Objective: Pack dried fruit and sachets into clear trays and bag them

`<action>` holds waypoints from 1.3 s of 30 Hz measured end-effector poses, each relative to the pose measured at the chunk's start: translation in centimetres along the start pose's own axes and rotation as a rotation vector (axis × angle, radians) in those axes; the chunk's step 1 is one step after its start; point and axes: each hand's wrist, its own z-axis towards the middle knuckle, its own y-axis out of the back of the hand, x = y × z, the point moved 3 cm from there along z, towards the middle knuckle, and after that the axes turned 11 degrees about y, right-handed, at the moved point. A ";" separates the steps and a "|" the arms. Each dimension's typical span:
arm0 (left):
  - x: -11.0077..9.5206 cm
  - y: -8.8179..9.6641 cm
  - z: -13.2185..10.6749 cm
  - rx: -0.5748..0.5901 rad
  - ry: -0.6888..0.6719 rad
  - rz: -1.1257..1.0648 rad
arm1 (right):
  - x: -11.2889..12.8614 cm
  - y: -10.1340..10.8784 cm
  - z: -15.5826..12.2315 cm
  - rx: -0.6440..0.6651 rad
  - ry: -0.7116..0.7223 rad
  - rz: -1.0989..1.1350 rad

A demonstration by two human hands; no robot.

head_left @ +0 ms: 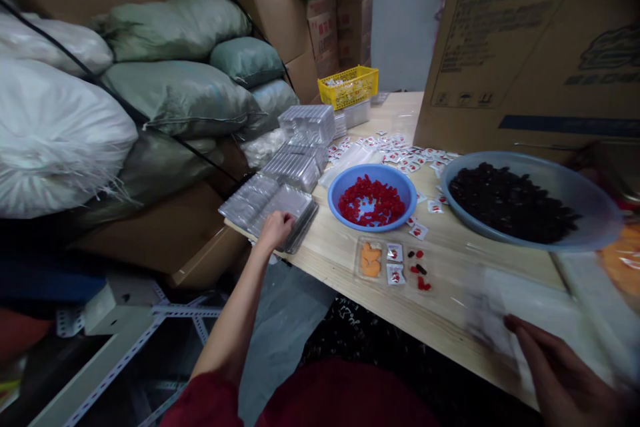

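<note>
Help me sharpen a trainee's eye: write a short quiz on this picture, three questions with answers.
1. Which container holds the heap of bright red pieces? A) the yellow basket B) the smaller blue bowl C) the cardboard box

2. True or false: the person's left hand is inside the larger bowl with the dark pieces.

3. How many white packets lie between the orange portion and the few red and dark pieces near the front edge of the table?

Key: 1. B. 2. False; it is at the clear trays. 3. Two.

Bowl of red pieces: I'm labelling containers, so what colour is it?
The bowl is blue; head view.
</note>
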 end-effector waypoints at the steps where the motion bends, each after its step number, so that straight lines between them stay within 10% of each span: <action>1: -0.2 0.0 -0.2 -0.023 -0.010 0.005 | 1.0 -0.5 -0.3 0.031 -0.021 0.011; 6: -1.2 1.7 -2.1 -0.233 -0.082 -0.047 | 2.0 -2.4 -0.8 0.167 -0.064 0.083; 10: -2.2 4.7 -5.3 -0.329 -0.217 -0.578 | 1.5 -4.5 -0.8 0.219 -0.076 0.112; 15: -5.1 4.3 -9.5 0.380 -0.141 -1.235 | 4.9 -8.9 -0.7 0.342 -0.023 0.339; 19: -8.0 0.3 -12.2 0.909 -0.063 -1.199 | 8.0 -11.8 -0.2 0.380 -0.117 0.750; 23: -9.8 -4.2 -14.1 1.119 -0.059 -1.108 | 7.7 -12.0 0.1 0.271 -0.278 0.939; 29: -8.3 -9.4 -15.4 1.010 -0.036 -1.096 | 2.8 -9.8 -1.4 -0.119 -0.356 0.894; 34: -8.0 -12.7 -11.0 0.501 0.016 -1.163 | 0.3 -10.6 0.3 -0.060 -0.106 0.549; 39: -10.1 -14.7 -7.2 0.225 -0.070 -0.940 | -0.7 -12.1 4.0 0.088 0.080 0.171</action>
